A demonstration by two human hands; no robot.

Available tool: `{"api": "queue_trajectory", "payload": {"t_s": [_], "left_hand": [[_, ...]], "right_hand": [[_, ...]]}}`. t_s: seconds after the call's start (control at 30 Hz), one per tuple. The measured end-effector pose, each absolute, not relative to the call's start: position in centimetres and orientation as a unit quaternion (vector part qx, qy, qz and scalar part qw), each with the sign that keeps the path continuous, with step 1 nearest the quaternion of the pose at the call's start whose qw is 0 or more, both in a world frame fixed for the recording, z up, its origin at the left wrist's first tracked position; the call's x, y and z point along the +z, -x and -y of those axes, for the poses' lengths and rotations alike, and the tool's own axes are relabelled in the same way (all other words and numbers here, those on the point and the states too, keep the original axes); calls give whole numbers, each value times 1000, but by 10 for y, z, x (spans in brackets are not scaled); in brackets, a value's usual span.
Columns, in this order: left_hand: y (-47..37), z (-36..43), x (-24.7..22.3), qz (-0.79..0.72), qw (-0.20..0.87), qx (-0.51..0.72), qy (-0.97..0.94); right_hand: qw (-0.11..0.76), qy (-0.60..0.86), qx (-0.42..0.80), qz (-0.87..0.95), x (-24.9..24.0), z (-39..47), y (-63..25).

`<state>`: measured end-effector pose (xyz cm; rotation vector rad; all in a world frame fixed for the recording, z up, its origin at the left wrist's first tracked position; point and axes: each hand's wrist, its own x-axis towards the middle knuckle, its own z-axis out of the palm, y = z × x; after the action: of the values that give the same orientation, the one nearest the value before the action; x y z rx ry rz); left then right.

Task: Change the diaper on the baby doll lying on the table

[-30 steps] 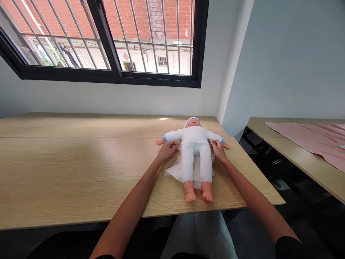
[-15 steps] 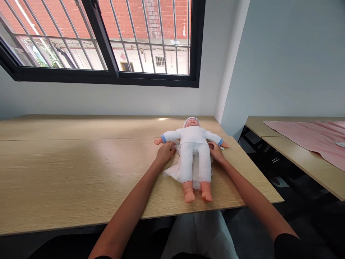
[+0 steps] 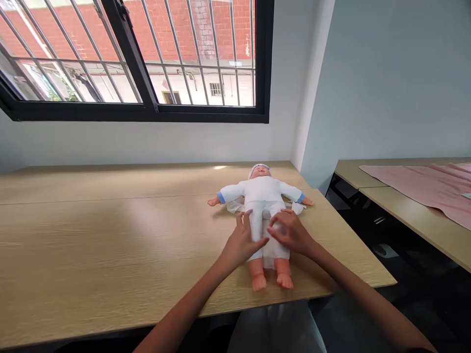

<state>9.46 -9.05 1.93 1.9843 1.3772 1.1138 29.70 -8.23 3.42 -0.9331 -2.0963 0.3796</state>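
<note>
While the person's grey-clad lap (image 3: 275, 328) sits below the near edge of the table (image 3: 128, 255), both bare forearms reach in over that edge.

Left hand (image 3: 239, 245): above the doll's leg on that side; fingers spread, thumb well apart from the raised forefinger, nothing seen between them.

Right hand (image 3: 294, 235): over the other leg, just beside the left hand; thumb and forefinger curled toward each other. Blurred; cannot tell whether the tips meet or pinch anything.

Doll (image 3: 263, 190): face up near the table's right end, feet toward the person, head toward the window. White suit, blue cuffs, bare feet, arms out to both sides, patterned band on the head. Thin whitish cloth (image 3: 269, 252) under it, visible between the legs and below both arms.

Farther right: second table (image 3: 412, 206), apart from the first, bearing a pink cloth (image 3: 427, 186).

Beyond: pale wall (image 3: 154, 142), then dark-framed window (image 3: 213, 115) with metal bars; red brickwork (image 3: 241, 29) outside.
</note>
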Motion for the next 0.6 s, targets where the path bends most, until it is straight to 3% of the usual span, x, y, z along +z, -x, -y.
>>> {"api": "queue_trajectory", "payload": {"t_s": [0.1,0.3,0.6], "left_hand": [[-82,90,21,-486,291,368,-737],[-45,73,39,-445,434,249,-743],[-42,79,43,-449,397,237,-764]], "right_hand": [[298,346,128,880,34,97,-300],[202,297,169,918,37,84,-333],[157,285,36,945,34,100,-333]]}}
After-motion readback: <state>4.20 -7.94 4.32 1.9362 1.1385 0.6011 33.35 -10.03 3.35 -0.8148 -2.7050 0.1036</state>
